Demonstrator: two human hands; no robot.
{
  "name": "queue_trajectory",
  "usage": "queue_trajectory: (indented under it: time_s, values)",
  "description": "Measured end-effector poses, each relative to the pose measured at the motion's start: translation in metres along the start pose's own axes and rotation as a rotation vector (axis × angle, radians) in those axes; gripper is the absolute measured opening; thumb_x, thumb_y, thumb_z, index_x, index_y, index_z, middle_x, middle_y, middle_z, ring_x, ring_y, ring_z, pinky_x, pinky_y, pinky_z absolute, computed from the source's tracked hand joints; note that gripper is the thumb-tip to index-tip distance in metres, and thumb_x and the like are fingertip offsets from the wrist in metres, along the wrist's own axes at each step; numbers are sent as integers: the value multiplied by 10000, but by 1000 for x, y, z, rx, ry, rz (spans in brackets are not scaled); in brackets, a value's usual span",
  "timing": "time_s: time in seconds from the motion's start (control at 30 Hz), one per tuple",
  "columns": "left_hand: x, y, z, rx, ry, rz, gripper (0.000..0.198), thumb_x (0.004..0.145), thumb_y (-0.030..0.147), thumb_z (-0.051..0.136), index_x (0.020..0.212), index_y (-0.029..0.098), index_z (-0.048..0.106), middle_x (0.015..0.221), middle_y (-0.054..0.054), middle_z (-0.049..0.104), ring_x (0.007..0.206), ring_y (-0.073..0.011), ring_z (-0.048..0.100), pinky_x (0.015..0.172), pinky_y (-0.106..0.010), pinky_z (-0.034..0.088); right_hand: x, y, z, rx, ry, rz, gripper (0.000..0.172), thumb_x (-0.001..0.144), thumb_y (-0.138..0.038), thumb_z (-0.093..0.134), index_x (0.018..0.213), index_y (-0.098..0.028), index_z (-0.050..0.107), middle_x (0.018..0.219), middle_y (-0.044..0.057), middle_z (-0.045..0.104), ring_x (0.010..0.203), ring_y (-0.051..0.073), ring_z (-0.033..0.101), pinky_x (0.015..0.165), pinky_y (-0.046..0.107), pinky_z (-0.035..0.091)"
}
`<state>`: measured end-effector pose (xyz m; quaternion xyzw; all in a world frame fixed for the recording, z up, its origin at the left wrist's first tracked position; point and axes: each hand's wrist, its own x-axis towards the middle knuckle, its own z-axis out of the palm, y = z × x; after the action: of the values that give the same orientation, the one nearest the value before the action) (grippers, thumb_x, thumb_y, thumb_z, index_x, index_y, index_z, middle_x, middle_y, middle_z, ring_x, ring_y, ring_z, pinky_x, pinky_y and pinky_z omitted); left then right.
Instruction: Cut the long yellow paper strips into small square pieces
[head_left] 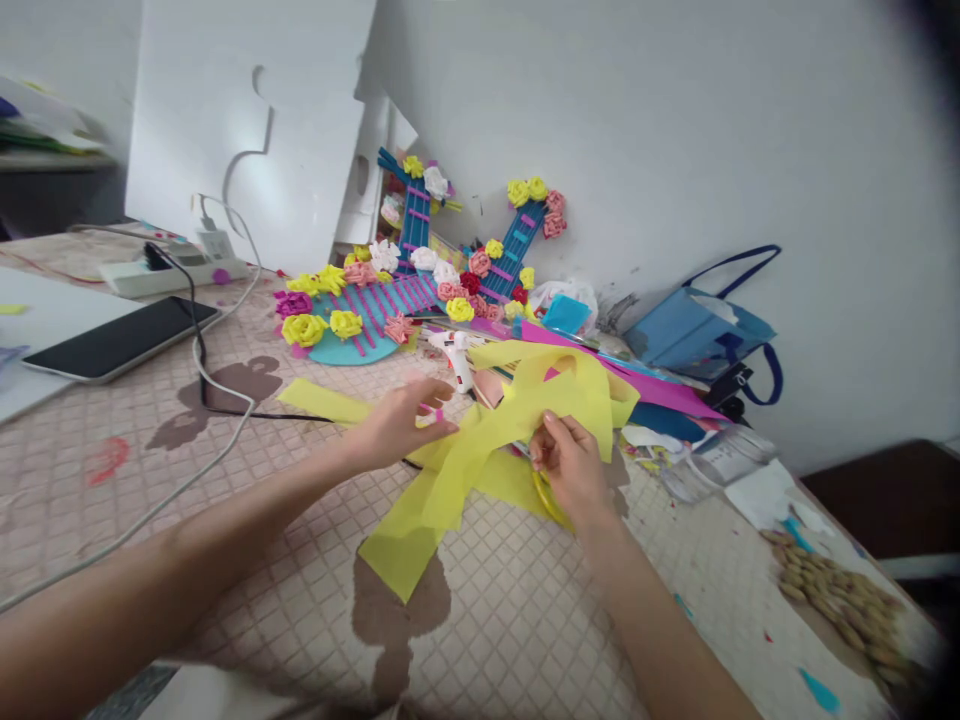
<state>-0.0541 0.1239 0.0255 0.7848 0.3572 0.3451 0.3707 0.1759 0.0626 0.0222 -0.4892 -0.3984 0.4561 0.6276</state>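
Observation:
My left hand lies on a long yellow paper strip on the table, fingers stretched along it and pinching its edge. My right hand is closed around the same yellow paper further right, where the strip loops up. Yellow-handled scissors sit under my right hand, mostly hidden. A white glue gun lies just beyond my hands.
Behind stands a blue and pink craft piece covered with paper roses. Pink and blue paper sheets and a blue bag lie at right. A tablet, power strip and cables are at left. Nutshells lie at the right edge.

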Motion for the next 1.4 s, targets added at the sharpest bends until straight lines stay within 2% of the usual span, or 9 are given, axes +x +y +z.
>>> queue_trajectory:
  time_s: [0.1, 0.27, 0.4, 0.57, 0.7, 0.93, 1.17, 1.33, 1.4]
  values:
    - [5, 3, 17, -218, -123, 31, 472, 776, 440, 567, 1148, 155, 512, 1160, -117, 565, 1033, -190, 548, 839, -286, 444, -3, -2, 3, -4, 0, -11, 275, 721, -357, 649, 603, -194, 461, 416, -69, 494, 360, 79, 458, 344, 179, 333]
    - [2, 9, 31, -242, -282, 10, 329, 793, 429, 536, 928, 139, 615, 827, -41, 638, 723, -140, 574, 605, -213, 424, -7, -4, 3, -32, -6, -41, 280, 750, -365, 627, 597, -190, 471, 392, -50, 520, 353, 82, 459, 356, 177, 346]
    - [-6, 12, 33, -245, -314, -146, 355, 803, 443, 501, 727, 126, 640, 601, 0, 566, 502, -88, 446, 443, -196, 312, -9, -5, 2, -45, 9, -80, 275, 757, -360, 627, 599, -190, 480, 443, -27, 578, 407, 104, 535, 410, 198, 421]
    - [-13, 11, 36, -715, -431, -381, 387, 778, 491, 537, 790, 130, 677, 771, -63, 675, 613, -134, 587, 554, -222, 429, -16, -1, 5, -96, 31, -152, 191, 782, -349, 603, 688, -188, 565, 664, 34, 689, 583, 161, 647, 531, 263, 511]
    - [-13, 7, 41, -1055, -396, -534, 363, 704, 431, 655, 850, 99, 670, 875, -126, 691, 794, -205, 646, 751, -301, 473, -28, 2, 9, -339, -105, -217, 182, 830, -300, 532, 956, -204, 623, 956, 85, 694, 761, 212, 670, 708, 361, 537]
    - [-8, 8, 37, -1212, -248, -687, 241, 819, 253, 526, 957, 88, 635, 859, -115, 698, 746, -195, 649, 757, -319, 475, -40, 6, 16, -840, -509, -716, 459, 813, -60, 404, 1194, -273, 546, 1266, 44, 536, 1179, 204, 484, 999, 401, 398]
    - [-6, 5, 32, -1371, -349, -672, 596, 832, 584, 384, 1072, 80, 593, 923, -128, 686, 766, -213, 640, 771, -333, 460, -37, 15, 15, -908, -568, -779, 474, 825, -27, 366, 1214, -256, 512, 1274, 55, 516, 1183, 187, 470, 983, 381, 419]
    - [-11, 4, 35, -1220, -276, -648, 264, 809, 310, 574, 919, 77, 634, 777, -105, 696, 659, -187, 645, 685, -306, 479, -37, 15, 15, -917, -632, -765, 447, 835, -43, 368, 1197, -258, 519, 1260, 51, 520, 1181, 188, 464, 992, 387, 405]
    - [-12, 6, 35, -1183, -211, -636, 182, 800, 229, 584, 861, 67, 641, 752, -111, 696, 637, -178, 647, 678, -295, 480, -38, 14, 16, -890, -561, -749, 421, 844, -62, 375, 1185, -260, 521, 1259, 57, 512, 1175, 195, 465, 994, 398, 397]
